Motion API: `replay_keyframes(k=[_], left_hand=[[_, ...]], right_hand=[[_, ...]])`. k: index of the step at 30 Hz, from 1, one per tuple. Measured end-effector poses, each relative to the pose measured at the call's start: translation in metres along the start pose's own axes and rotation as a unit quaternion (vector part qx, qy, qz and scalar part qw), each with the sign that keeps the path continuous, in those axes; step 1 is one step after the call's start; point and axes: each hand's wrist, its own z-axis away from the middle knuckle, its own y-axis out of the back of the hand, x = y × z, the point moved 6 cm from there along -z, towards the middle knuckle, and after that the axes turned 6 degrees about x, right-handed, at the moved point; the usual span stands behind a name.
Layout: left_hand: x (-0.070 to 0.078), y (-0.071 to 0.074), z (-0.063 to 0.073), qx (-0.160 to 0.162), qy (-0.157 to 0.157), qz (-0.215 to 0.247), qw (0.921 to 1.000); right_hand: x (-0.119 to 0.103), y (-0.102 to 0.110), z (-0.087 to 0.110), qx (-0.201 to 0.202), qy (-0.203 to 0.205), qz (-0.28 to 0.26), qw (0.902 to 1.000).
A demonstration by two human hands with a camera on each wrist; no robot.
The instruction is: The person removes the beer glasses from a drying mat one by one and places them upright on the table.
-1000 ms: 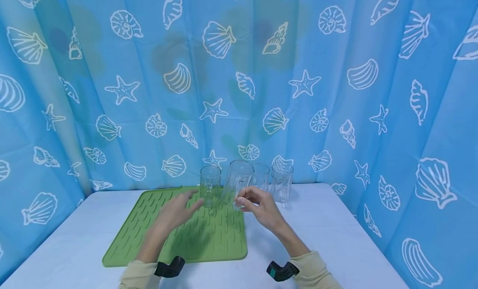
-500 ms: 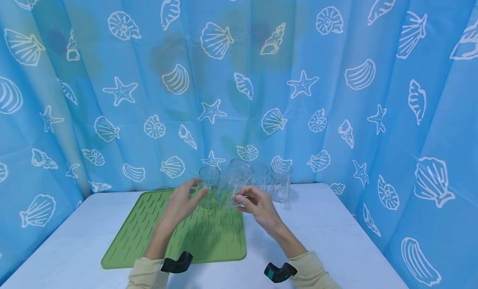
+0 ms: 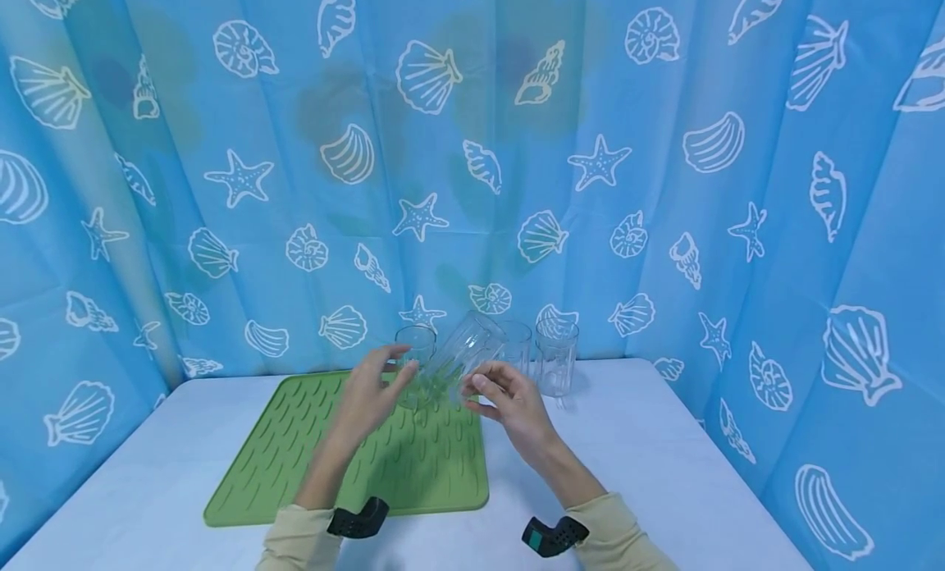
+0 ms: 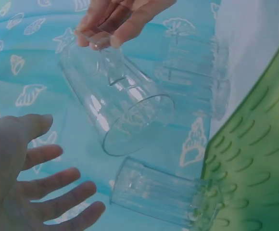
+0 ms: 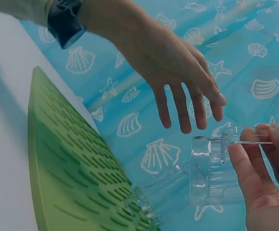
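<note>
A clear glass mug [image 3: 469, 341] is held up over the mat, tilted with its rim up and to the right in the head view. My right hand [image 3: 515, 400] grips it by the handle, fingers and thumb closed on the handle in the right wrist view. To the left, my left hand [image 3: 372, 390] is raised with its fingers spread and nothing in them; a gap separates it from the held mug [image 4: 115, 103] in the left wrist view. Behind the left fingertips a second glass [image 3: 417, 336] stands upright at the back of the green ridged mat [image 3: 295, 448].
Two more clear glasses, a right one [image 3: 557, 362] and one partly hidden behind the held mug [image 3: 520, 341], stand upright on the white table [image 3: 627, 456] beyond the right hand. A blue shell-print curtain [image 3: 443, 161] hangs close behind them and along both sides.
The mug in my right hand has tipped further over, its base swinging left toward the left hand. My left hand has risen and moved right, closer to the mug.
</note>
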Motion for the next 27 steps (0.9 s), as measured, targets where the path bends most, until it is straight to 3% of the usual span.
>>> replay_keyframes(k=[5, 11, 20, 27], left_hand=[[0.002, -0.004, 0.001, 0.007, -0.001, 0.025, 0.9997], [0.002, -0.016, 0.001, -0.013, 0.013, 0.072, 0.9972], [-0.003, -0.031, 0.005, -0.061, 0.075, 0.134, 0.9863], [-0.003, -0.038, 0.007, -0.085, 0.097, 0.166, 0.9777]], right_hand=[[0.0, 0.001, 0.0, 0.018, -0.02, -0.038, 0.9989], [-0.003, 0.0, 0.001, 0.027, -0.047, -0.103, 0.9932], [-0.007, -0.004, 0.003, 0.03, -0.067, -0.17, 0.9827], [-0.01, -0.006, 0.004, 0.034, -0.072, -0.187, 0.979]])
